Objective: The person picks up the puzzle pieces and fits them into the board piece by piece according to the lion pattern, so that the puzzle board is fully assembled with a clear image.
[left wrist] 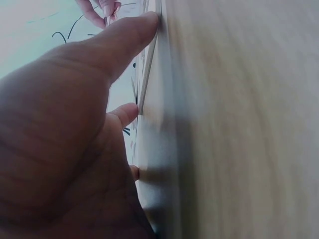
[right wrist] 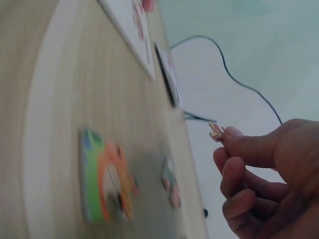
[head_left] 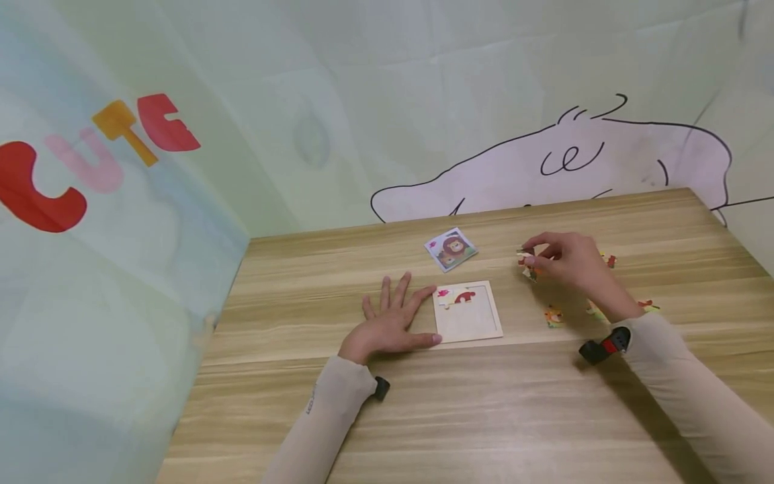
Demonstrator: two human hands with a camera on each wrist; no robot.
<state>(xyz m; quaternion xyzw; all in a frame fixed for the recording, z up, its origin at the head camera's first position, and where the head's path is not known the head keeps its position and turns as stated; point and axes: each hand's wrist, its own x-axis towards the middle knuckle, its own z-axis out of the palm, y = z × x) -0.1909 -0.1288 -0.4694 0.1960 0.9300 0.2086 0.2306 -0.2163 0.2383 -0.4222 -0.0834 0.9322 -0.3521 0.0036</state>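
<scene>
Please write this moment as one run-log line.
left hand: touches puzzle tray | right hand: pinches puzzle piece | tray: partly filled | lion card: beyond tray

Plain, pale beige long sleeves with soft creases cover both forearms. The left sleeve (head_left: 323, 420) bears small dark lettering (head_left: 311, 398), too tiny to read, and a black gadget (head_left: 381, 388) at its cuff. Beside the right sleeve's (head_left: 683, 376) cuff sits a black wrist camera (head_left: 592, 352) with a red patch (head_left: 609, 345).

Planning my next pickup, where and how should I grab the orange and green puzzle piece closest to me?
Probably pinch opposite edges of the orange and green puzzle piece from above, once the right hand is free: it lies flat, apart from other pieces.
</scene>
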